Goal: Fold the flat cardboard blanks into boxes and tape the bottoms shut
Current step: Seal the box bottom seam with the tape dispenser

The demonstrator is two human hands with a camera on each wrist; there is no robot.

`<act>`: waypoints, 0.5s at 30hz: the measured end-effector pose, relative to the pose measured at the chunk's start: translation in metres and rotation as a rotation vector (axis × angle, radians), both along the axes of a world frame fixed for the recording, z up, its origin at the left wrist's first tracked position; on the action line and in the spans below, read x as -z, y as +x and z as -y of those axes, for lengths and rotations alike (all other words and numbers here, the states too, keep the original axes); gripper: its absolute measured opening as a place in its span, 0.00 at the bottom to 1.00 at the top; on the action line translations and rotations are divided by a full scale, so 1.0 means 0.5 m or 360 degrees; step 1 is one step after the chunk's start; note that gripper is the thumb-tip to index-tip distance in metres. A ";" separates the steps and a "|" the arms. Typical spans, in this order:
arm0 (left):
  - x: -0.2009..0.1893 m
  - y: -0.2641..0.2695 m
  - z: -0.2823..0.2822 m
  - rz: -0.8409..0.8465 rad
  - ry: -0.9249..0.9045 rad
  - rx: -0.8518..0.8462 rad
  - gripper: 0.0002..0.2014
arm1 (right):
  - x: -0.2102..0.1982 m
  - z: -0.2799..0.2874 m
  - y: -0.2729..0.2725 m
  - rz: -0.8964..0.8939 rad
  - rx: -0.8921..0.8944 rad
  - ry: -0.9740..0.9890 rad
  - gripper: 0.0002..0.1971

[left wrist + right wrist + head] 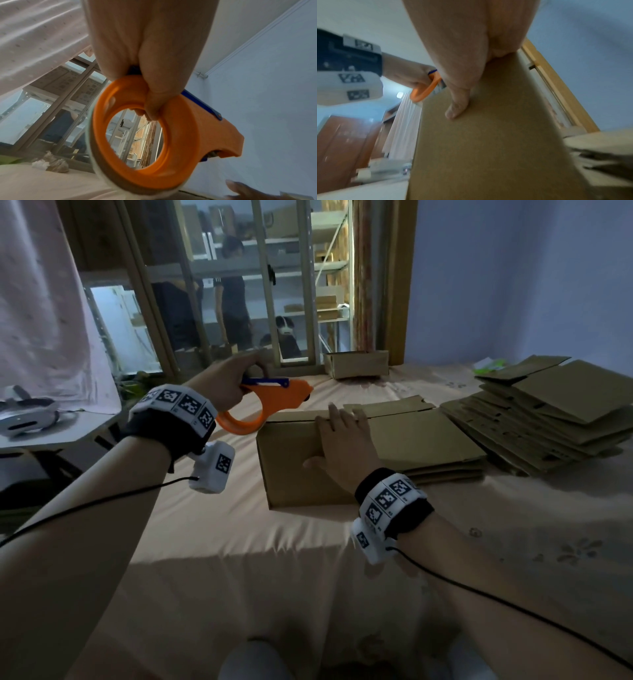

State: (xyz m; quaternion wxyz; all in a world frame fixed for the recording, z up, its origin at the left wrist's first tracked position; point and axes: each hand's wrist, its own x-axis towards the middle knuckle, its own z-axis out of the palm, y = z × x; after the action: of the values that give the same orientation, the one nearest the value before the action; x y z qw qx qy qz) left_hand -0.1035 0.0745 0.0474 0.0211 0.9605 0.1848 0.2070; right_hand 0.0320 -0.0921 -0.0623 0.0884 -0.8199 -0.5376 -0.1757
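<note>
Peach bedsheet (212, 542) is carrying the folded brown cardboard box (291, 463), light, stiff, dentable; I'm pressing my flat right hand (339, 440) on its flaps while my left hand (222, 381) is gripping the orange tape dispenser (270, 398) just beside. Flat brown blanks stack (534, 426) is crowding the right; finished box (356, 364) beyond.

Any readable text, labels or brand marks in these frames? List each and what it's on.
No readable words, numbers or brands.
Left wrist band: black-and-white square marker codes, patterns only.
Right wrist band: same kind of marker codes, no letters.
Orange tape dispenser, held by the left hand: no print visible.
Folded cardboard box under the right hand: plain.
Stack of flat blanks: plain.
</note>
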 end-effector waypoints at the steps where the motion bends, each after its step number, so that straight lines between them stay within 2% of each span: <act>1: 0.005 0.000 -0.005 0.0029 0.0001 -0.0004 0.19 | 0.004 0.004 0.000 0.0033 -0.0012 0.0016 0.42; 5: 0.009 0.001 0.003 0.0073 0.0067 -0.0085 0.16 | 0.001 0.012 0.004 0.0081 -0.0091 0.0115 0.40; 10: 0.013 -0.001 0.011 0.0072 0.0116 -0.0144 0.18 | -0.002 0.003 0.009 -0.0011 -0.0059 0.0030 0.52; 12: 0.014 -0.001 0.007 0.0022 0.0130 -0.0137 0.20 | -0.006 0.000 0.008 0.0020 -0.0039 -0.0044 0.49; 15: 0.018 0.001 0.000 -0.0042 0.0233 -0.0132 0.25 | -0.014 -0.001 0.011 -0.0012 -0.0070 0.0005 0.42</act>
State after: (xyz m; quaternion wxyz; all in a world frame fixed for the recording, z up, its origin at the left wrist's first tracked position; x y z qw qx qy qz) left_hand -0.1028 0.0744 0.0386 -0.0601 0.9536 0.2092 0.2078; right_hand 0.0376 -0.0917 -0.0551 0.0956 -0.8084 -0.5549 -0.1717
